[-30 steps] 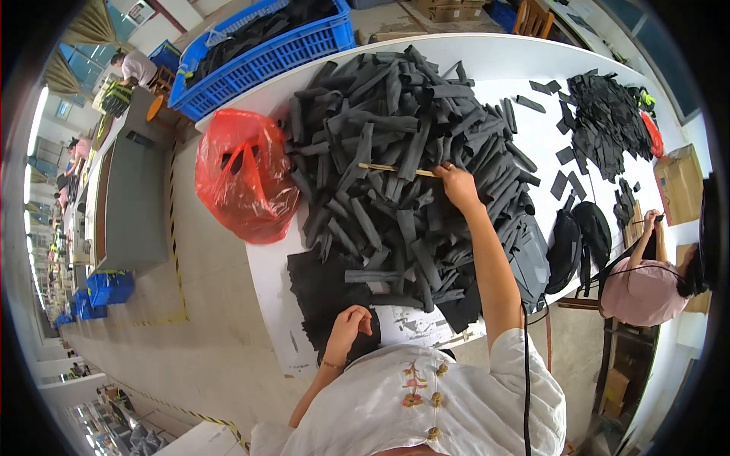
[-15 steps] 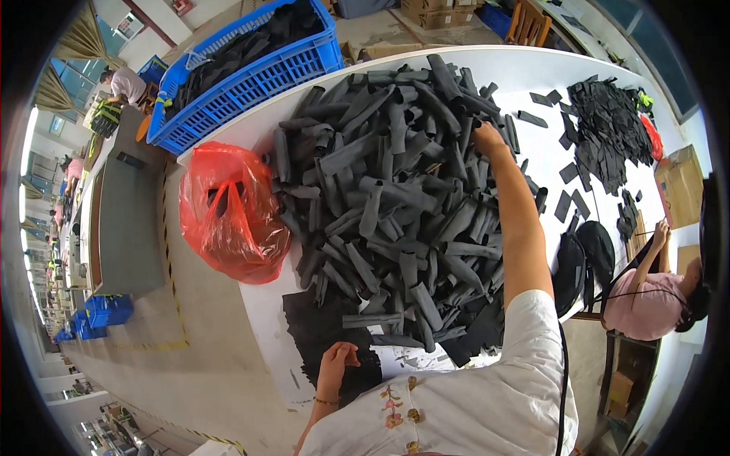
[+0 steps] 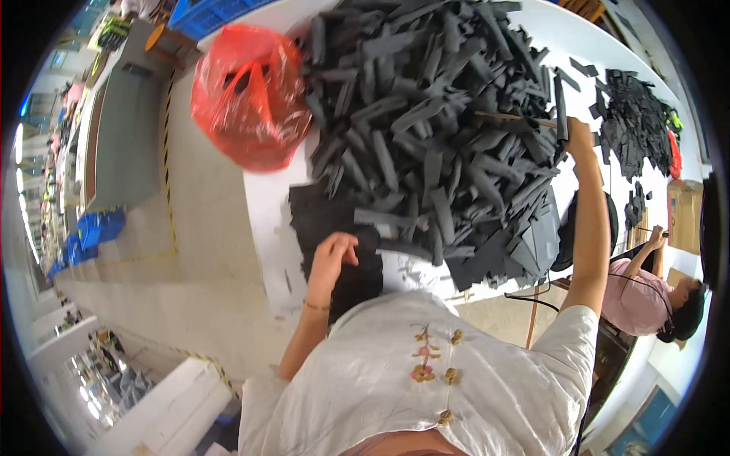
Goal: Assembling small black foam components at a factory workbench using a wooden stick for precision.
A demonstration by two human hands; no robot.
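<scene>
A big heap of dark grey and black tube-shaped pieces [image 3: 395,144] covers the middle of the table. At its right edge my right hand [image 3: 580,138] is closed on a slim black tube-shaped piece [image 3: 561,106] standing along the fingers. A thin brown stick [image 3: 509,117] runs from beside that hand over the heap; whether the hand grips it too, I cannot tell. My left hand [image 3: 333,254], fingers loosely bent and holding nothing visible, hovers at the near left over black ragged-edged sheets [image 3: 338,216].
A knotted red plastic bag [image 3: 255,99] sits on the table's left edge, with a blue crate [image 3: 217,14] behind. More black pieces [image 3: 635,125] lie at the far right. A person in pink [image 3: 639,296] sits at the right, near a cardboard box [image 3: 684,213].
The view has tipped downward, so the heap and bag appear higher. My right hand has come out of the heap toward the right, and the stick now shows. My left hand stays by the sheets.
</scene>
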